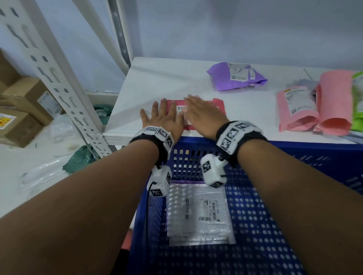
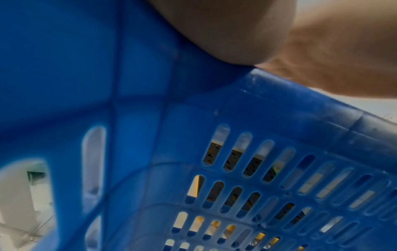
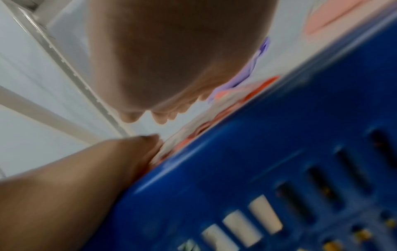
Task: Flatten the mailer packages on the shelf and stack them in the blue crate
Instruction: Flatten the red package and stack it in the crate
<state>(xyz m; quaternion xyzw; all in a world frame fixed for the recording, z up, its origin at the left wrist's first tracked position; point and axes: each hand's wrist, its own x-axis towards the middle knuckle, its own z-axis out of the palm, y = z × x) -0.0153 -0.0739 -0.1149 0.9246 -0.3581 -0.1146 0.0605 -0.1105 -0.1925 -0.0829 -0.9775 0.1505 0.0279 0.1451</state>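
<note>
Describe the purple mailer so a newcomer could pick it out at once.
Start at the white shelf behind the blue crate. Beyond the red mailer that both hands press, towards the back wall, lies the purple mailer. It is the only purple one, crumpled, lying alone, apart from the pink and green mailers at the right.

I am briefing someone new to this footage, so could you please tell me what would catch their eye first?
First, the left hand and right hand pressing flat on a red plastic mailer at the white shelf's front edge. Just below, the blue perforated plastic crate already holds a clear bubble mailer. Behind lie a crumpled purple mailer and pink mailers, far right.
</note>
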